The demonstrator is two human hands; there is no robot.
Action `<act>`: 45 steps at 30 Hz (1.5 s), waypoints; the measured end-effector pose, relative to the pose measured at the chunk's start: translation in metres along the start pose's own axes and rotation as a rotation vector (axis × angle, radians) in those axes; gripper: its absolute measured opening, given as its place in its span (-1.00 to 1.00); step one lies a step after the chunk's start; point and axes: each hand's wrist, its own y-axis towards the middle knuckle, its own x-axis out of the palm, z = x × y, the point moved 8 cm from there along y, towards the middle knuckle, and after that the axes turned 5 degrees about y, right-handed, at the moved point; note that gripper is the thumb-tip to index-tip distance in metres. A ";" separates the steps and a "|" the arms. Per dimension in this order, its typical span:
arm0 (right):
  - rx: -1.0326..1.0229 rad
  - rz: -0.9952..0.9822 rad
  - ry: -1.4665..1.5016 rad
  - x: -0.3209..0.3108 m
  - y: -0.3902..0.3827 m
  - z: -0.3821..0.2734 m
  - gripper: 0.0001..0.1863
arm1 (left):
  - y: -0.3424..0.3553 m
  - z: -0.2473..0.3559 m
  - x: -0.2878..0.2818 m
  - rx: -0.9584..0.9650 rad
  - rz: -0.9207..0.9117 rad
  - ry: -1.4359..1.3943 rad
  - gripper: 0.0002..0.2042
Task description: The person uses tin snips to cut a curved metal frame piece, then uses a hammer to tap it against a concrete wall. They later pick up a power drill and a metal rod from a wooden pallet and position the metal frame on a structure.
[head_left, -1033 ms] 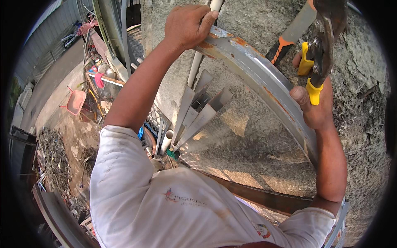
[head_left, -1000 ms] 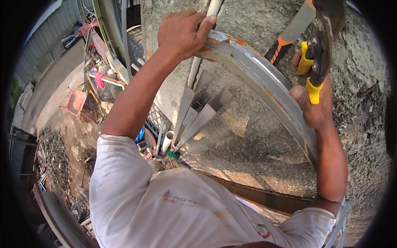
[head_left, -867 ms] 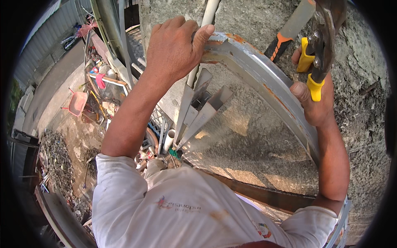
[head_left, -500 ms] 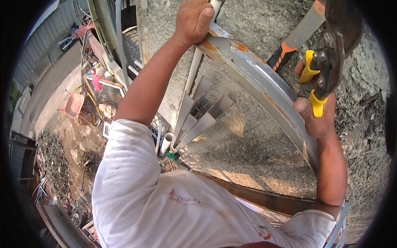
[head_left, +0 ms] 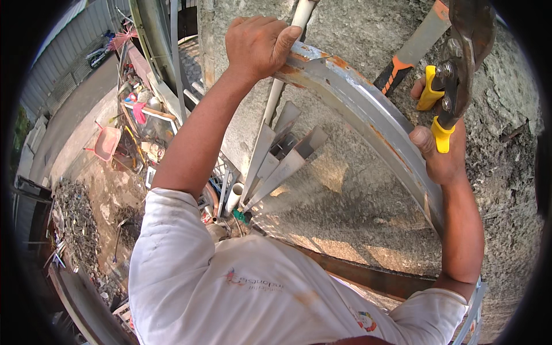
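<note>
I'm gripping the upper end of the metal channel [head_left: 368,112] with my left hand [head_left: 259,43], fingers wrapped over its rusty top edge, hand clamped shut on it. The channel is a long grey galvanised strip with rust patches, running diagonally from my left hand at the top centre down to the lower right, lying against the rough concrete wall [head_left: 345,190]. My right hand [head_left: 440,155] is closed around the yellow handles of the tin snips [head_left: 454,75]; the dark snip head is pointing up toward the top right corner, just beside the channel's outer edge. I can't tell whether the blades are actually biting the metal. The two hands are well apart, one at each end of the visible stretch of channel. An orange-and-black tool handle [head_left: 405,57] is showing just behind the snips, leaning against the wall. A white plastic pipe [head_left: 284,75] is running vertically along the wall, passing behind the channel right by my left hand. Below it, several grey metal offcuts [head_left: 282,158] are standing propped against the wall, with a short white pipe stub [head_left: 234,198] at their foot. A rusty steel beam [head_left: 368,276] is crossing below the wall near my chest. Far down on the left, a pink wheelbarrow [head_left: 106,142] is sitting on the ground among scattered site debris [head_left: 75,218].
</note>
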 end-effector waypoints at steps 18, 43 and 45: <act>-0.009 -0.033 -0.034 -0.001 0.002 0.002 0.05 | -0.008 0.030 -0.037 -0.042 0.002 0.142 -0.50; 0.028 -0.041 0.157 0.004 0.001 0.004 0.03 | 0.006 -0.026 0.034 0.111 0.112 -0.230 -0.59; -0.003 -0.043 0.148 0.003 -0.002 0.004 -0.01 | 0.008 -0.023 0.040 0.125 0.126 -0.281 -0.60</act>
